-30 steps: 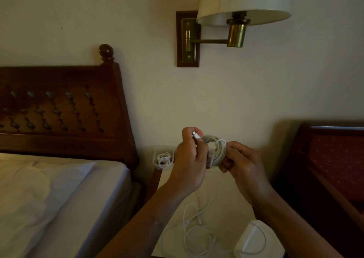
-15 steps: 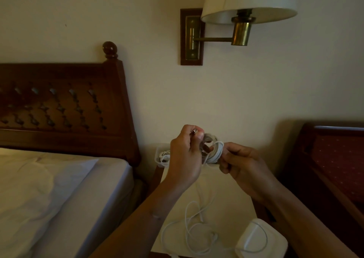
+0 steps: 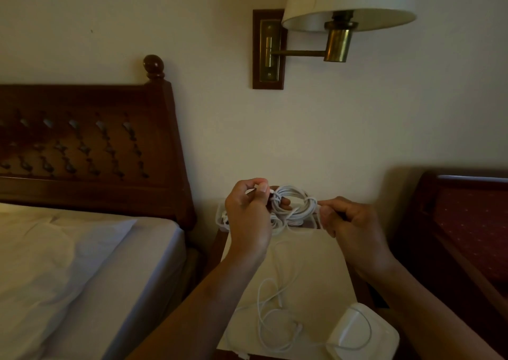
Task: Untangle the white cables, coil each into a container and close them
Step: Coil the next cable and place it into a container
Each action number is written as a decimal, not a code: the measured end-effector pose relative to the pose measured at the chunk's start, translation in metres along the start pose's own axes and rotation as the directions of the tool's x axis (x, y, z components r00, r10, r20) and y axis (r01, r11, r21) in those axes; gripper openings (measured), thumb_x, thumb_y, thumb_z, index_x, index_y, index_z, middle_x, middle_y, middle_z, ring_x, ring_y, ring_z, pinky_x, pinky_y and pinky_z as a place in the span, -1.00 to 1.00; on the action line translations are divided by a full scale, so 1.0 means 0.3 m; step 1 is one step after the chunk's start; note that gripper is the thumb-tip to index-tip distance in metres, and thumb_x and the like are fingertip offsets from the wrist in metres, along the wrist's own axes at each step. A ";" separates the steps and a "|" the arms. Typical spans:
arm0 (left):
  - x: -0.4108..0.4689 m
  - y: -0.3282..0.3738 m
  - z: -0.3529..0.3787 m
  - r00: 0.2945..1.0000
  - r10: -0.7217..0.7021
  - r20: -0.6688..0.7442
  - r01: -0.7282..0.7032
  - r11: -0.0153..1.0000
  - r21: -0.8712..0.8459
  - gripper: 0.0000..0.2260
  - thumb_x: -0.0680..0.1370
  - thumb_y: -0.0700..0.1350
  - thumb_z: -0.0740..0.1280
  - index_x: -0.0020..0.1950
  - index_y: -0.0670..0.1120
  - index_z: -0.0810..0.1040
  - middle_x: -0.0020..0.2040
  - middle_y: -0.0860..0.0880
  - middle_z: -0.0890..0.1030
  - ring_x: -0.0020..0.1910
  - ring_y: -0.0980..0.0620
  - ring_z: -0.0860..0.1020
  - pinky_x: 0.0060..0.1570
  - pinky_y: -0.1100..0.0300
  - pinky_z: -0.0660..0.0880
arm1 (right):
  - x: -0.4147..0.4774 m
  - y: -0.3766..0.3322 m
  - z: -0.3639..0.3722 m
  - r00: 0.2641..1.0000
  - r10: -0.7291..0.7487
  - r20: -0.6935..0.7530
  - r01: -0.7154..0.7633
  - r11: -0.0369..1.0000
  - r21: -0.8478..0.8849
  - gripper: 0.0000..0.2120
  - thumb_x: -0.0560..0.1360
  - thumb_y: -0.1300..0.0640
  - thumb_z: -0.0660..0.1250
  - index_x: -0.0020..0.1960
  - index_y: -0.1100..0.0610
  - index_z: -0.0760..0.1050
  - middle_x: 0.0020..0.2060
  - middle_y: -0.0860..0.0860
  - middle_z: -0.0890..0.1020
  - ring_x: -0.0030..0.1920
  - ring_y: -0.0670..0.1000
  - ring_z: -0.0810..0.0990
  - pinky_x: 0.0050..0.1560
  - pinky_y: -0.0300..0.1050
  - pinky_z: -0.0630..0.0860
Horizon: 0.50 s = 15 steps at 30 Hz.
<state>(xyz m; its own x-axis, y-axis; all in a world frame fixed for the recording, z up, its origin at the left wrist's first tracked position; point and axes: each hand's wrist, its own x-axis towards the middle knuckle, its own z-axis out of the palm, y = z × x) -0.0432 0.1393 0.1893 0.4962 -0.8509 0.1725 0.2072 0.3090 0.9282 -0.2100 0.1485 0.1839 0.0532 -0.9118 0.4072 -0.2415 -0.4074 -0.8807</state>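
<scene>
A coiled white cable (image 3: 292, 204) hangs in the air between my two hands, above the back of a small nightstand (image 3: 316, 260). My left hand (image 3: 248, 216) pinches one side of the coil near a plug end. My right hand (image 3: 347, 223) pinches the opposite side. A loose white cable (image 3: 275, 321) lies tangled on the nightstand's front part. One strand of it runs over a white lid (image 3: 362, 332) at the front right corner. A clear container (image 3: 222, 216) stands at the back left, partly hidden behind my left hand, with some white cable inside.
A bed with a white sheet (image 3: 68, 271) and a dark wooden headboard (image 3: 88, 150) fills the left. A dark wooden chair with a red seat (image 3: 472, 227) stands at the right. A brass wall lamp (image 3: 338, 29) hangs above the nightstand.
My hands have drawn apart, the right one moving rightward, so the coil now shows open and round between them. The view has shifted slightly.
</scene>
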 end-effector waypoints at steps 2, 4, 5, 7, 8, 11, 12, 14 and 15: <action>0.004 -0.011 -0.008 0.997 -0.072 0.004 0.072 0.993 -0.091 -0.88 0.67 -0.26 0.31 0.00 -0.23 0.62 -0.13 -0.25 0.68 -0.07 -0.39 0.68 -0.02 -0.24 0.64 | -0.001 0.008 -0.009 1.000 -0.016 -0.008 0.015 0.998 -0.054 -0.73 0.62 0.30 0.32 -0.13 0.05 0.69 -0.34 0.00 0.56 -0.32 -0.08 0.48 -0.24 -0.10 0.45; 0.003 -0.024 -0.014 0.994 -0.105 0.026 0.107 0.987 -0.118 -0.88 0.67 -0.27 0.30 0.02 -0.27 0.61 -0.16 -0.23 0.68 -0.13 -0.36 0.69 -0.01 -0.24 0.63 | -0.002 0.024 -0.018 1.000 -0.004 -0.007 0.004 0.998 -0.065 -0.76 0.62 0.29 0.32 -0.08 0.07 0.70 -0.33 0.00 0.56 -0.31 -0.09 0.49 -0.23 -0.11 0.45; -0.002 -0.033 -0.017 0.995 -0.095 0.037 0.098 0.990 -0.099 -0.89 0.67 -0.26 0.31 0.03 -0.27 0.61 -0.16 -0.23 0.69 -0.13 -0.34 0.69 -0.01 -0.24 0.64 | -0.005 0.034 -0.021 1.000 0.021 0.000 -0.021 0.998 -0.061 -0.77 0.63 0.28 0.31 -0.05 0.06 0.71 -0.33 -0.01 0.57 -0.32 -0.11 0.49 -0.23 -0.14 0.46; -0.012 -0.056 -0.022 0.998 -0.015 0.066 0.015 1.000 0.000 -0.92 0.64 -0.26 0.34 0.01 -0.21 0.62 -0.16 -0.21 0.71 -0.13 -0.28 0.70 -0.06 -0.15 0.66 | -0.012 0.051 -0.024 0.995 0.097 0.036 -0.096 0.994 -0.050 -0.77 0.64 0.24 0.30 -0.03 0.04 0.71 -0.32 0.03 0.59 -0.30 -0.12 0.52 -0.23 -0.21 0.50; -0.016 -0.071 -0.027 0.995 0.054 0.085 -0.060 0.995 0.074 -0.94 0.63 -0.26 0.36 -0.01 -0.17 0.63 -0.19 -0.16 0.71 -0.17 -0.18 0.71 -0.15 -0.03 0.66 | -0.016 0.060 -0.021 0.988 0.146 0.056 -0.144 0.989 -0.032 -0.78 0.64 0.24 0.30 -0.01 0.05 0.71 -0.30 0.05 0.63 -0.27 -0.09 0.56 -0.22 -0.24 0.53; -0.032 -0.109 -0.039 0.956 0.247 0.157 -0.279 0.931 0.236 -0.92 0.61 -0.26 0.40 -0.04 -0.09 0.59 -0.21 0.01 0.70 -0.23 0.09 0.70 -0.28 0.29 0.56 | -0.033 0.075 -0.008 0.954 0.271 0.126 -0.287 0.948 0.135 -0.74 0.63 0.32 0.27 -0.02 0.14 0.72 -0.23 0.10 0.70 -0.20 0.03 0.62 -0.17 -0.18 0.60; -0.036 -0.119 -0.041 0.937 0.295 0.185 -0.336 0.904 0.263 -0.91 0.61 -0.25 0.40 -0.03 -0.08 0.57 -0.21 0.06 0.69 -0.22 0.14 0.69 -0.29 0.34 0.55 | -0.037 0.069 -0.005 0.944 0.290 0.157 -0.318 0.926 0.202 -0.74 0.63 0.30 0.25 -0.02 0.17 0.72 -0.21 0.13 0.70 -0.21 0.06 0.62 -0.19 -0.17 0.60; -0.043 -0.132 -0.034 0.902 0.365 0.231 -0.422 0.857 0.296 -0.91 0.62 -0.25 0.38 -0.02 -0.07 0.57 -0.21 0.14 0.68 -0.22 0.21 0.68 -0.30 0.41 0.53 | -0.040 0.057 -0.003 0.939 0.286 0.190 -0.330 0.906 0.266 -0.75 0.65 0.14 0.27 0.02 0.16 0.72 -0.17 0.20 0.71 -0.21 0.08 0.64 -0.20 -0.14 0.61; -0.044 -0.136 -0.029 0.893 0.376 0.249 -0.440 0.845 0.304 -0.91 0.62 -0.25 0.38 -0.01 -0.07 0.57 -0.22 0.14 0.68 -0.22 0.21 0.69 -0.30 0.40 0.54 | -0.041 0.055 -0.002 0.942 0.278 0.187 -0.319 0.914 0.249 -0.73 0.64 0.02 0.29 0.02 0.12 0.72 -0.16 0.17 0.72 -0.21 0.05 0.65 -0.20 -0.14 0.62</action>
<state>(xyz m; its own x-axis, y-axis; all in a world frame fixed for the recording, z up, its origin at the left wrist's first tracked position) -0.0509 0.1415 0.1462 0.3108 -0.7493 0.5847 -0.2997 0.5065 0.8085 -0.2151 0.1530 0.1646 0.1641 -0.9820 0.0934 0.0033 -0.0942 -0.9956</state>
